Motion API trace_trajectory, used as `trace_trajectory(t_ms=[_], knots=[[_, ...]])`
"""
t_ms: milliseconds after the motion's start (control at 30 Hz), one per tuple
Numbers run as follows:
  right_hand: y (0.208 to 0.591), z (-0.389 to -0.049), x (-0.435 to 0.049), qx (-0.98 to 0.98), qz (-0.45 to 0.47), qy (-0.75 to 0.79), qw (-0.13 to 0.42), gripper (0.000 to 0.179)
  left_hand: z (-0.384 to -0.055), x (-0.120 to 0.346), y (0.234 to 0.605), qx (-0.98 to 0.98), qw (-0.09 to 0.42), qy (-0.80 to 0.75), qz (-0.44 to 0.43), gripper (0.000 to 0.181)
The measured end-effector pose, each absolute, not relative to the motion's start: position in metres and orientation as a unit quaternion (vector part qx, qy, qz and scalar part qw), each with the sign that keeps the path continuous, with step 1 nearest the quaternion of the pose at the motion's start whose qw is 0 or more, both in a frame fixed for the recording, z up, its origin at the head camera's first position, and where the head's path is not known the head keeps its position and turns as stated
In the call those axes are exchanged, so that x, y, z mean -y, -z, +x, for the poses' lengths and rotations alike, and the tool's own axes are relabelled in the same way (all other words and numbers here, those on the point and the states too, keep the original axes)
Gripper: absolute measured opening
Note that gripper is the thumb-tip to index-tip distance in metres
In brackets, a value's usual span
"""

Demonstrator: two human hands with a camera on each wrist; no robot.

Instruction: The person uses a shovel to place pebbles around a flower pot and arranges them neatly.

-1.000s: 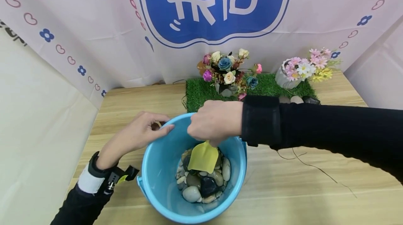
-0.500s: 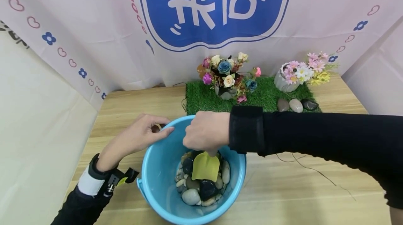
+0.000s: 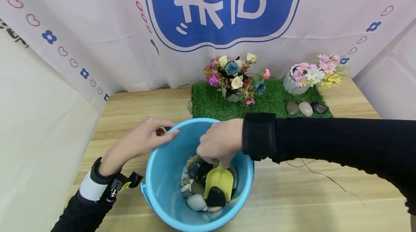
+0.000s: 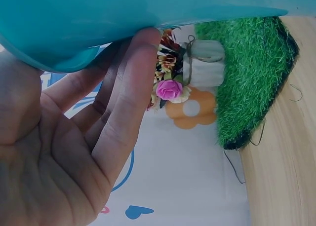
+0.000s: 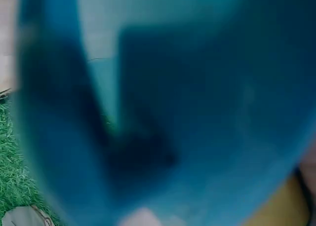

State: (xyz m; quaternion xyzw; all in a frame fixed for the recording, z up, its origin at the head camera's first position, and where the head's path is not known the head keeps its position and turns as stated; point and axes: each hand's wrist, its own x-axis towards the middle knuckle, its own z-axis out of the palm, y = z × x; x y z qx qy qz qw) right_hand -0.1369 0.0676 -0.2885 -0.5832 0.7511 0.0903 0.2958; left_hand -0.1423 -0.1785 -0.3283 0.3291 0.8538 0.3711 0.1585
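Note:
A light blue bucket (image 3: 162,196) stands on the wooden table with several smooth stones (image 3: 196,202) at its bottom. My left hand (image 3: 143,136) grips the bucket's rim at the upper left, thumb over the inner side; in the left wrist view the fingers (image 4: 126,107) lie along the outer wall. Reaching in over the right side, my right hand (image 3: 221,140) holds a yellow toy shovel (image 3: 219,178) by its handle, which the fist mostly hides. The shovel's blade points down among the stones, with a black stone (image 3: 216,196) at its front edge. The right wrist view is mostly blurred blue bucket wall.
Behind the bucket lies a green artificial grass mat (image 3: 208,98), bearing a pot of mixed roses (image 3: 235,77) and a white pot of daisies (image 3: 294,82). Three stones (image 3: 305,109) sit at its right front. Thin wires (image 3: 334,178) lie on the table (image 3: 308,196) at right.
My right hand has moved the shovel down, then right, so its blade now meets the black stone. The left hand stays at the bucket's rim.

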Motion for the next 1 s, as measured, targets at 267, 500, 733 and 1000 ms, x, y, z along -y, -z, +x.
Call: trace_trajectory(t_ms=[267,500,733,1000], knots=[[0.288,-0.141,-0.065,-0.743,-0.575,-0.047,0.34,0.021,-0.142,0.178,0.328,-0.852,0.157,-0.373,0.332,0.017],[0.286,-0.147,-0.065,-0.726,-0.586,-0.025,0.359,0.02,-0.143,0.179,0.329,-0.852,0.159,-0.373,0.33,0.017],[0.28,-0.149,-0.065,-0.717,-0.591,0.0,0.369,0.017,-0.143,0.179,0.328,-0.85,0.162,-0.376,0.331,0.018],[0.273,-0.15,-0.065,-0.704,-0.594,0.011,0.39,0.016,-0.143,0.178,0.329,-0.852,0.152,-0.371,0.337,0.017]])
